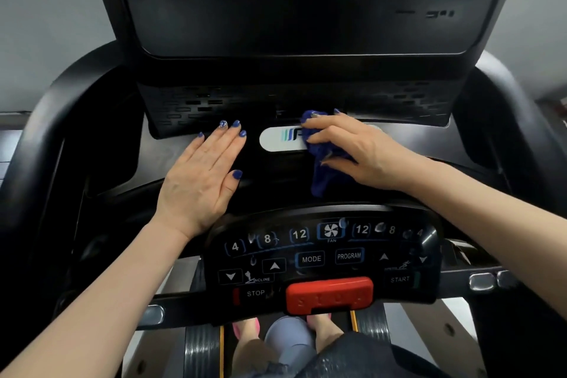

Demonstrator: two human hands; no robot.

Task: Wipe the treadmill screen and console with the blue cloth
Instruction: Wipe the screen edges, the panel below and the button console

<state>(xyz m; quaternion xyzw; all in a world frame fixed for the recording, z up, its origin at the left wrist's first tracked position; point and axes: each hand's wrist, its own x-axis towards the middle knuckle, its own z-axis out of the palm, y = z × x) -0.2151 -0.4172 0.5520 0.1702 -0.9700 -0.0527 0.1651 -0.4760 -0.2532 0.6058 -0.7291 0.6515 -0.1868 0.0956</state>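
The treadmill's dark screen (pixel 294 9) fills the top of the head view. Below it lies the black console shelf (pixel 270 169) with a white logo plate (pixel 279 139). My right hand (pixel 356 150) is shut on the crumpled blue cloth (pixel 319 163) and presses it onto the right end of the logo plate; a tail of cloth hangs toward me. My left hand (pixel 202 175) lies flat, palm down, fingers together, on the shelf left of the plate, holding nothing. The button panel (pixel 325 252) sits nearer me, with water droplets on it.
A red safety key block (pixel 329 294) sits at the panel's front edge. Black curved handrails (pixel 46 120) flank the console on both sides. Metal pulse grips (pixel 481 281) show on the crossbar. My feet (pixel 245 328) stand on the belt below.
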